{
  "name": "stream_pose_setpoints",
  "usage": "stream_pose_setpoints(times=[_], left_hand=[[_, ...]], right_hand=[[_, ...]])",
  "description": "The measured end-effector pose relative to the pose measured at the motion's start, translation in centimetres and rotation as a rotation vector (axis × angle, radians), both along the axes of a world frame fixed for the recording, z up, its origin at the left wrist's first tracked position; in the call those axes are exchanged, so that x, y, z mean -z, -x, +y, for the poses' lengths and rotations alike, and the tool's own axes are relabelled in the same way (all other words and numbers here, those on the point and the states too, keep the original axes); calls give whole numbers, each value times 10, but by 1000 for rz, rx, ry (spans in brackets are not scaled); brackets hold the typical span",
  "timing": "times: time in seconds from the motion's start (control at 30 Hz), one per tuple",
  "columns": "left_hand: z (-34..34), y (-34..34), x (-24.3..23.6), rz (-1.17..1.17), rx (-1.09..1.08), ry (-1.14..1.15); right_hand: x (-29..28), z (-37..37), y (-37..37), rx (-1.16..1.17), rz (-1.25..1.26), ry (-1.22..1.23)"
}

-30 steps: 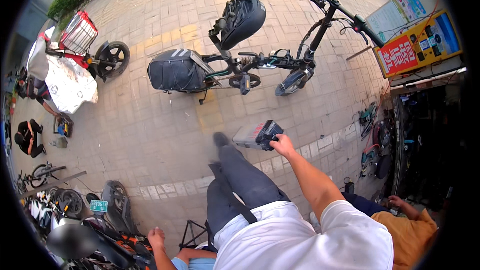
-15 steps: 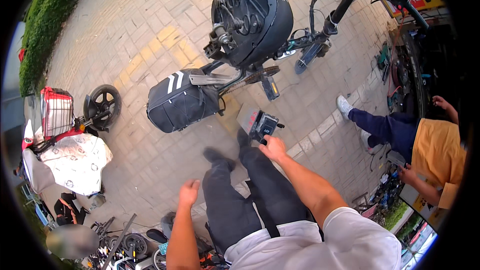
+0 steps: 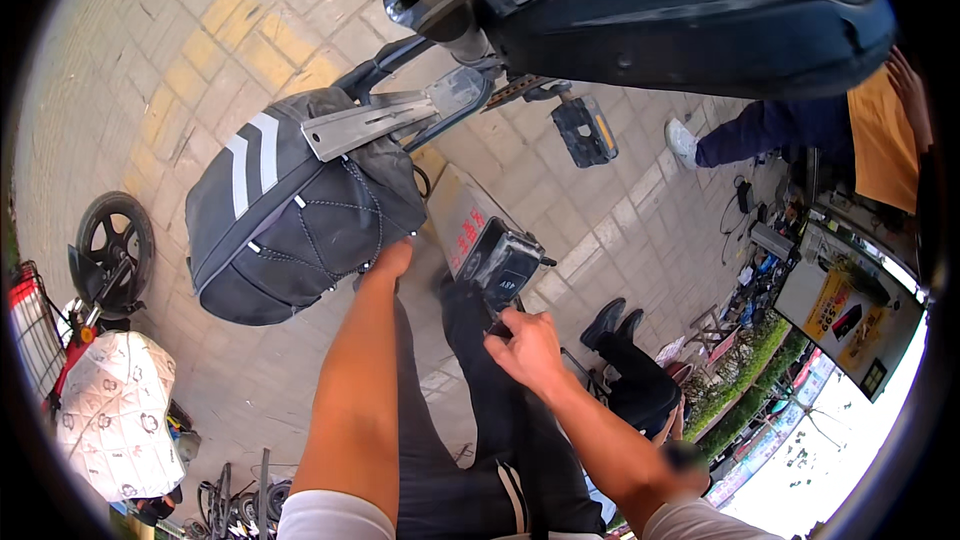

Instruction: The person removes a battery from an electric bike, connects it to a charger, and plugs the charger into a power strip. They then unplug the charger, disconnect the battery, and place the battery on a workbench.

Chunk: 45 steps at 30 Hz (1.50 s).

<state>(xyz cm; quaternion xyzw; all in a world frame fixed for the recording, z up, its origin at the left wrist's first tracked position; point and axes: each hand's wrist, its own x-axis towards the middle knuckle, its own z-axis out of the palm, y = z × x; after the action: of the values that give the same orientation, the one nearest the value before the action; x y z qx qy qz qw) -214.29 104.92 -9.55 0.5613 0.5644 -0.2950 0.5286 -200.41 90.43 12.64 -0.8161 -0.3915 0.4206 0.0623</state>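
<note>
A grey box [image 3: 466,211] with red marks and a black end [image 3: 508,265] hangs or stands in front of my legs; which, I cannot tell. My right hand [image 3: 524,348] is closed round the dark handle at its near end. My left hand [image 3: 395,256] is at the lower right edge of a black bag [image 3: 312,230] with white stripes and elastic cords, its fingers hidden. The bag sits beside a metal bracket [image 3: 375,128] at the bike's rear. Above looms the bike's large dark seat [image 3: 680,25]; a pedal [image 3: 584,130] hangs below it.
A scooter with a patterned white cover [image 3: 120,415] and a black wheel [image 3: 115,248] stands at left. A person in orange [image 3: 888,145] is at right, and another in black [image 3: 640,380] sits nearer. Tools and parts [image 3: 735,270] lie along the paving's right edge.
I have come closer to the bike, so seat and bag look larger. My left hand has reached forward to the bag. My right hand still holds the box's handle.
</note>
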Motion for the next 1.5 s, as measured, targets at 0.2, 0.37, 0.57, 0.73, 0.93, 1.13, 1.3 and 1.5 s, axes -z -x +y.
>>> stream_pose_setpoints(times=[0.2, 0.37, 0.57, 0.73, 0.93, 1.13, 1.3, 1.5], left_hand=[[9, -6, 77, -68, -103, -86], [-14, 4, 41, -368, -444, 206], [-45, 11, -47, -539, -751, 536], [-40, -25, -100, -656, -892, 313], [-59, -42, -85, -648, -660, -80], [-70, -47, -95, -607, -694, -218], [-69, -50, -93, -570, -750, -259], [-67, -45, -90, -650, -863, 22]], right_hand=[[-1, 29, -2, -53, -80, -35], [1, 24, 0, -16, -111, -41], [4, 5, -11, -48, -71, -14], [1, 6, -12, -50, -68, -24], [-1, 4, -17, -36, -51, -22], [2, -3, -20, -17, -51, -68], [1, 4, -18, -37, -31, -66], [6, -13, -30, -3, -27, -111]])
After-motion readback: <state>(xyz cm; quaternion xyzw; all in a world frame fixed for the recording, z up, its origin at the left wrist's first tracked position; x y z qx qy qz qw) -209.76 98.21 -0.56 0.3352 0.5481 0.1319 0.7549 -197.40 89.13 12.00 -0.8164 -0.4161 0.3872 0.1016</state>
